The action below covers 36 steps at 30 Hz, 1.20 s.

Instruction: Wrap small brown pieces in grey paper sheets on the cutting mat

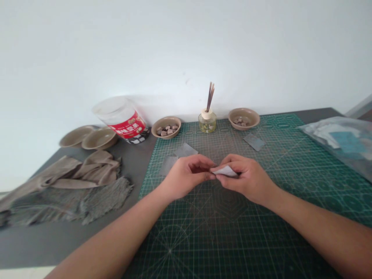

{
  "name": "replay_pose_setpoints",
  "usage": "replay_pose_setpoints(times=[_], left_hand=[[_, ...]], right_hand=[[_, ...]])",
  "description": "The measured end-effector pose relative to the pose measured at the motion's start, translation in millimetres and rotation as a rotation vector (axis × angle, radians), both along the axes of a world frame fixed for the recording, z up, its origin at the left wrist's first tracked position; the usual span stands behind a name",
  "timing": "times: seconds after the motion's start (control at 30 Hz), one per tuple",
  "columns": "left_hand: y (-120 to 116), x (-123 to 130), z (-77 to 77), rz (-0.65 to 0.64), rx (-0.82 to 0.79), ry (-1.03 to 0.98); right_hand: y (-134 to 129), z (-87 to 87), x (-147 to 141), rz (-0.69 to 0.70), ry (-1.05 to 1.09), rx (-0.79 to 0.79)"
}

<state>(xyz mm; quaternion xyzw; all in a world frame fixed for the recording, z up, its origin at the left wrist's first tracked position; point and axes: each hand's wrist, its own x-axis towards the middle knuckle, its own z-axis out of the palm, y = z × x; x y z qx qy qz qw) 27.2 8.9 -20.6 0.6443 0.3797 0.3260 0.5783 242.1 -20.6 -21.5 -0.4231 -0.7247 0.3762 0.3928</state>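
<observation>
Both hands meet above the middle of a green cutting mat (203, 240). My right hand (250, 178) is closed on a small folded piece of pale grey paper (227, 171), held between thumb and fingers. With thumb and fingertips together, my left hand (186, 174) pinches at the left tip of the same paper; whether something small sits there too, I cannot make out. Thin grey rectangular sheets (186, 149) lie on the mat just behind my left hand, partly covered by it. Another grey sheet (254, 142) rests behind my right hand.
Along the wall stand a bowl of small stones (166, 128), a reed diffuser (207, 120) and another bowl with stones (243, 118). To the left are a clear jar with a red label (124, 122), two bowls (99, 138) and crumpled cloths (69, 186). A plastic bag (343, 141) lies right.
</observation>
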Motion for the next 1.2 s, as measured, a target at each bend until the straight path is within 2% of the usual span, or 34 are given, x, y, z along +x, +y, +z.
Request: replay_pose_setpoints(times=[0.17, 0.57, 0.7, 1.07, 1.2], left_hand=[[0.3, -0.2, 1.4, 0.008, 0.002, -0.024], [0.7, -0.6, 2.6, 0.028, -0.027, 0.045], [1.4, -0.5, 1.3, 0.010, -0.036, 0.016], [1.7, -0.6, 0.9, 0.016, -0.050, 0.048], [3.4, -1.5, -0.8, 0.007, -0.043, 0.020]], right_hand=[[-0.8, 0.9, 1.0, -0.016, 0.022, 0.037], [1.5, -2.4, 1.5, -0.051, -0.114, 0.216], [0.5, -1.6, 1.7, -0.018, -0.103, 0.216], [3.8, -4.2, 2.1, -0.059, -0.106, 0.259], [3.4, -4.0, 0.9, -0.051, -0.073, 0.222]])
